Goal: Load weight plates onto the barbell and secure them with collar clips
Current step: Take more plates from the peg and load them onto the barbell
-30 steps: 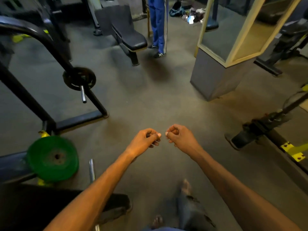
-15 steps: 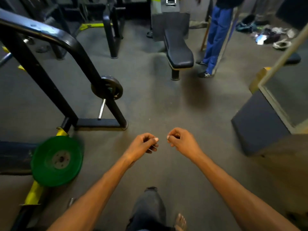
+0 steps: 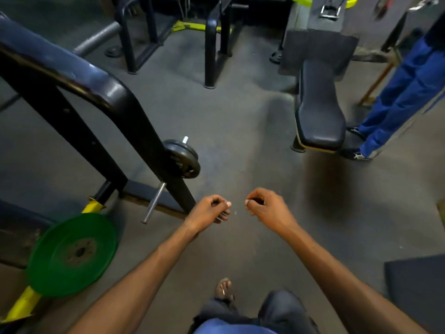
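The fingers (image 3: 222,214) of the left hand (image 3: 207,210) are curled in, thumb tip against the forefinger, with nothing to be seen between them. The right hand (image 3: 267,208) is curled the same way just beside it, the two apart and held out over the grey floor (image 3: 240,131). Just left of the left hand a bare steel peg (image 3: 154,202) juts from a black rack (image 3: 101,92), and above it a small black plate (image 3: 184,159) sits on another peg. The green weight plate (image 3: 72,254) is at the near left, tilted, well apart from both hands. At the far right stands a padded bench (image 3: 317,116), with a person in blue trousers (image 3: 409,92) beside it.
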A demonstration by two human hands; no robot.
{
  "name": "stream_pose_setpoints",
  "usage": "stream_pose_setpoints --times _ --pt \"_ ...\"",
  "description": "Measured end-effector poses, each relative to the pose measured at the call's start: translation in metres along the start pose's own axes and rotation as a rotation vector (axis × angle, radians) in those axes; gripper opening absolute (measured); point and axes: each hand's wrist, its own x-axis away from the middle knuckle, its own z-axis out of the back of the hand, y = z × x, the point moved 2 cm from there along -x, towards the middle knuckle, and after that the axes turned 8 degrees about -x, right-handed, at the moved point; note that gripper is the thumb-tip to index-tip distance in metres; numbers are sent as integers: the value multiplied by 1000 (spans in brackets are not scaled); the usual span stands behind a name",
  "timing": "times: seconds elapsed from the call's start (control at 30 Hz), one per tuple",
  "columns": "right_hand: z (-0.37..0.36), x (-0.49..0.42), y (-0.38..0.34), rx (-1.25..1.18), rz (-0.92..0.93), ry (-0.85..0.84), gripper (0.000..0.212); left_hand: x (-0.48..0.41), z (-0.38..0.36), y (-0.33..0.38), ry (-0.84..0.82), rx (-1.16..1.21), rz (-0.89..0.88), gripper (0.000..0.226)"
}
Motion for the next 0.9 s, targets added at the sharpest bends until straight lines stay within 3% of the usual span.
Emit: stream_pose_setpoints --times 0.2,0.47,0.73,0.9 --pt "22 -176 -37 64 60 -141 7 -138 43 40 121 52 68 20" --pt "16 -393 -94 216 199 -474 9 -284 95 79 449 171 288 19" --pt "-55 -526 -164 421 343 -809 8 -352 157 71 765 373 493 19" --pt "-115 -583 -198 549 398 -944 10 -398 188 38 870 349 624 10"
